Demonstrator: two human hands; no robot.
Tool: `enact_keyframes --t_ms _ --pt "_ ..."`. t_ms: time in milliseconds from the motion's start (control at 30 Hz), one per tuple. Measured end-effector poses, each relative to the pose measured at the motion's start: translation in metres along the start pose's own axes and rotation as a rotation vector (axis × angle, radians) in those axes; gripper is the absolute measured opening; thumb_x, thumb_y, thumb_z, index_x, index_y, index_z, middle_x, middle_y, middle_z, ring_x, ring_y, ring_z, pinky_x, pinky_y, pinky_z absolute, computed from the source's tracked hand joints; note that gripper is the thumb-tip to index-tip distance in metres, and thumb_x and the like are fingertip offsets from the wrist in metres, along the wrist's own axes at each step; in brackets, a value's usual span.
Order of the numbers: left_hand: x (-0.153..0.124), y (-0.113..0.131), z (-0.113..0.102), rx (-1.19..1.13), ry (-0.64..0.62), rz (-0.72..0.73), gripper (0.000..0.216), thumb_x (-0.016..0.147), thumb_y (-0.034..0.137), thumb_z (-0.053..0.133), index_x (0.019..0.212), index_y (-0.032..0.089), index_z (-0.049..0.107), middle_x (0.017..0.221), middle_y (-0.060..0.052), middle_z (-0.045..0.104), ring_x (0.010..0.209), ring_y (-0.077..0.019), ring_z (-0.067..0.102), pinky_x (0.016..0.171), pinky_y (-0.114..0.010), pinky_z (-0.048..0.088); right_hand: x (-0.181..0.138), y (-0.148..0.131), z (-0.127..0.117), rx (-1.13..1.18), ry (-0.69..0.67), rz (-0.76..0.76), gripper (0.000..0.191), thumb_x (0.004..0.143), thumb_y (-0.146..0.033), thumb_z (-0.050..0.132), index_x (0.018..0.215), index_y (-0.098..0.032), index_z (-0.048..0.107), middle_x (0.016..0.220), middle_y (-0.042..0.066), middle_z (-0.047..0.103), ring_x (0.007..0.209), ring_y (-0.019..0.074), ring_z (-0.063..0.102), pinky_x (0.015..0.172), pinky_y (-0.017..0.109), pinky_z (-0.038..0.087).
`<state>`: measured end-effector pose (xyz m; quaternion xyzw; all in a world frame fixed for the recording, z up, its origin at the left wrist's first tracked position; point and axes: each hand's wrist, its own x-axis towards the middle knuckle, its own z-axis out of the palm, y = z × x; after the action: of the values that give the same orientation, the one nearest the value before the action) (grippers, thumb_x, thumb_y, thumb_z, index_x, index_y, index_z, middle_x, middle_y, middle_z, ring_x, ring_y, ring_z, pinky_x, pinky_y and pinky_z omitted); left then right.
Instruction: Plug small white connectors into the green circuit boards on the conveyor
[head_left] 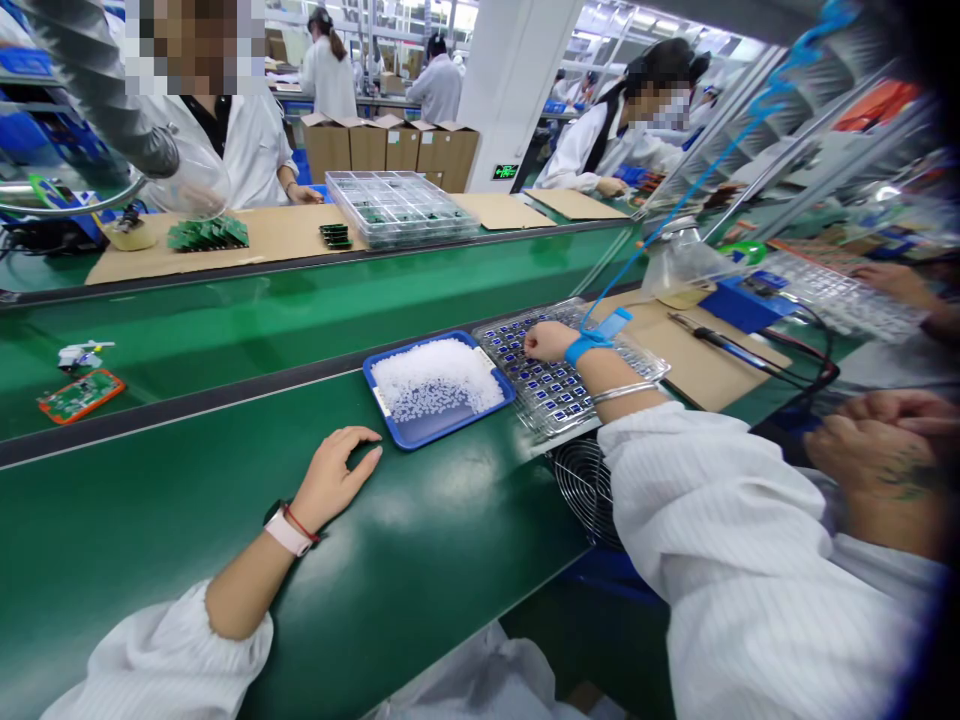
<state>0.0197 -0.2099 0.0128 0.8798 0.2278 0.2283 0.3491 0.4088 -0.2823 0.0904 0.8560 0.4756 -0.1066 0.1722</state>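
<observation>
left hand [335, 478]: palm down, fingers loose | right hand [550, 341]: arm outstretched, fingers curled

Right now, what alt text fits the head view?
The person's left hand rests empty on the green workbench beside a blue plastic tray of small white pieces; the right hand, wearing a blue wrist strap, touches a clear plastic tray of blue parts.

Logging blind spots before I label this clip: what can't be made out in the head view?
All head view.
- Right hand: curled over the clear tray; the hand itself hides any pinched part.
- White pieces in the blue tray: too small to identify.
- Co-worker's hands at the right edge: blurred by the lens rim.
- Round grille: partly covered by the sleeve and clear tray.
</observation>
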Motion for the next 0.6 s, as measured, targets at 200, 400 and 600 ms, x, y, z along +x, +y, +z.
enact_keyframes --t_ms 200,400,600 --pt "0.0 0.0 0.0 -0.004 -0.03 -0.007 0.022 0.089 0.035 0.048 0.099 0.02 0.061 0.099 -0.007 0.066 0.092 -0.0213 0.059 0.083 -0.035 0.044 0.006 0.006 0.003 0.08 0.066 -0.053 0.027 0.081 -0.02 0.051 0.098 -0.012 0.071 0.098 0.008 0.071 0.089 0.0174 0.064 0.076 0.021 0.045" --pt "-0.001 0.0 0.0 0.042 -0.046 -0.01 0.022 0.089 0.034 0.048 0.099 0.019 0.061 0.1 -0.006 0.066 0.093 -0.0209 0.059 0.084 -0.037 0.043 0.014 0.011 0.008 0.224 0.078 -0.136 0.025 0.078 -0.017 0.053 0.094 -0.01 0.071 0.092 0.007 0.072 0.083 0.0153 0.065 0.071 0.019 0.046" --pt "-0.001 -0.001 0.0 0.057 -0.054 -0.008 0.02 0.089 0.032 0.048 0.098 0.019 0.061 0.098 -0.005 0.066 0.093 -0.0208 0.059 0.084 -0.036 0.043 0.014 0.013 0.009 0.277 0.081 -0.167 0.025 0.077 -0.017 0.053 0.093 -0.011 0.071 0.09 0.006 0.072 0.081 0.0149 0.065 0.07 0.019 0.047"
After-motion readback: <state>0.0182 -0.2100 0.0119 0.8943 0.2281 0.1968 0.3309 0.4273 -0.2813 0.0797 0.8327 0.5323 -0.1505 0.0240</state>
